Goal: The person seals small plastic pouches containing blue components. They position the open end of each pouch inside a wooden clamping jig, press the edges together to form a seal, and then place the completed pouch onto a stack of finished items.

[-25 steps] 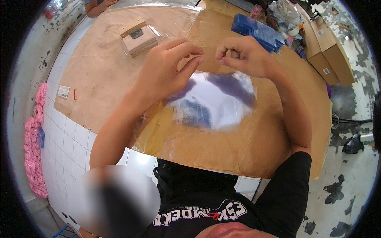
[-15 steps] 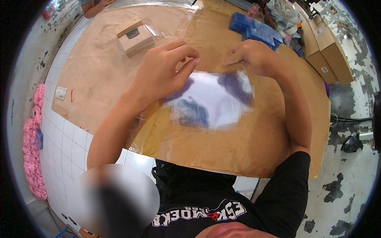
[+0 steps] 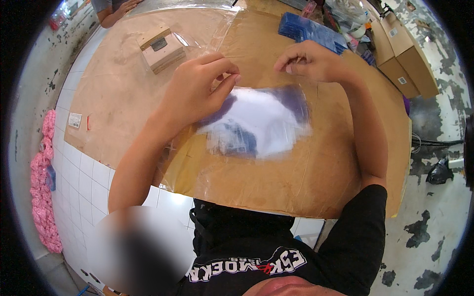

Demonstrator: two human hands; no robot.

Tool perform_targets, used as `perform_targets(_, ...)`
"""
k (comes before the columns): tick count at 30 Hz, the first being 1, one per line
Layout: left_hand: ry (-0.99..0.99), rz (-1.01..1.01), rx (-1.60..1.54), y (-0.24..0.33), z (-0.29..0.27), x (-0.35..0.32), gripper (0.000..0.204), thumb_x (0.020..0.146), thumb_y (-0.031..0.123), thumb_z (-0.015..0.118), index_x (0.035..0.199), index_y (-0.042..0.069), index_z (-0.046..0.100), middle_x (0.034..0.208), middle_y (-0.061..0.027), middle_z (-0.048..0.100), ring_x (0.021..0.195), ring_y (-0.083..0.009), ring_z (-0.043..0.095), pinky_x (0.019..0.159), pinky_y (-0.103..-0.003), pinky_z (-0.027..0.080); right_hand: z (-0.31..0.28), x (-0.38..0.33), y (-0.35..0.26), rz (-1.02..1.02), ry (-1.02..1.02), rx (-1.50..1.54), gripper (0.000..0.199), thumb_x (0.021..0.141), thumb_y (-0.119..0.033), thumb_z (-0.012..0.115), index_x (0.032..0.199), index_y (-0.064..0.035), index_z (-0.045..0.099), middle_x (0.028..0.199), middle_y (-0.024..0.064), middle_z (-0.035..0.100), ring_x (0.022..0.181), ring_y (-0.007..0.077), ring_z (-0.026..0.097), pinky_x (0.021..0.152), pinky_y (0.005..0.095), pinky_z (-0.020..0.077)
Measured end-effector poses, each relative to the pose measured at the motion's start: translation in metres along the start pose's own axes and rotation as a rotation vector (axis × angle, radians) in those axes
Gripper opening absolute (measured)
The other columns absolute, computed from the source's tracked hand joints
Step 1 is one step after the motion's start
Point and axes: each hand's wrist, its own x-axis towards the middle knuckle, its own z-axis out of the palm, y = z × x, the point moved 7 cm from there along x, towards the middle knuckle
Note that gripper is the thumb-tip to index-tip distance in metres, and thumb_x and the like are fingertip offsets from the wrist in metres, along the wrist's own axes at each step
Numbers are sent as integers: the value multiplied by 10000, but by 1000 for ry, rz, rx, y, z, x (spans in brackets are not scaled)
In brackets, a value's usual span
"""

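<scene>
A loose pile of clear plastic sheets lies on the brown table in front of me, shining white where light reflects. My left hand hovers over its far left edge, thumb and index finger pinched together. Anything thin and see-through between those fingertips cannot be made out. Beyond the far right edge of the pile, my right hand is held up with its fingers curled toward the thumb. Whether it grips a clear sheet is too small to tell. A gap separates the two hands.
Beyond my left hand sits a small wooden block fixture with a dark insert. Blue flat pieces are stacked at the far right, near cardboard boxes and plastic clutter. Another person's hand rests at the far left table edge.
My right hand has risen slightly away from the sheets, and its fingers have turned from pointing down to curling inward. My left hand keeps its pinch, nearly in place. The view has shifted slightly.
</scene>
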Motion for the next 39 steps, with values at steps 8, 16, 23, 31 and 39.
perform_targets(8,14,18,15,0,0,-1,81,863,109,688,895,35,689,842,-106,668,730,-280,682,649,-361,525,-3,1,-6,28,63,396,290,850,-129,771,1080,12,664,973,17,663,928,107,619,859,261,501)
perform_targets(16,8,7,20,2,-3,-1,77,864,109,687,892,37,691,838,-108,668,724,-285,685,644,-365,524,12,6,-22,89,33,482,143,895,-97,730,990,-38,641,880,-20,636,824,63,597,772,211,492)
perform_targets(23,30,12,39,1,-3,-1,74,865,113,688,886,42,692,838,-103,671,721,-305,675,644,-369,520,-5,4,-15,-28,250,71,106,876,-92,736,940,-12,710,832,51,687,782,145,653,716,283,521)
perform_targets(31,-3,-1,47,-2,1,-1,79,866,123,682,889,47,692,853,-97,675,727,-272,690,649,-364,524,15,11,-18,-240,197,-386,143,834,-98,732,962,-35,745,923,141,722,844,305,696,749,378,552)
perform_targets(39,-33,-11,48,-3,3,-3,99,868,141,671,885,45,688,851,-105,662,726,-300,670,647,-387,515,24,15,-23,-278,179,-371,129,839,-76,721,951,-17,738,892,133,709,816,306,688,714,375,541)
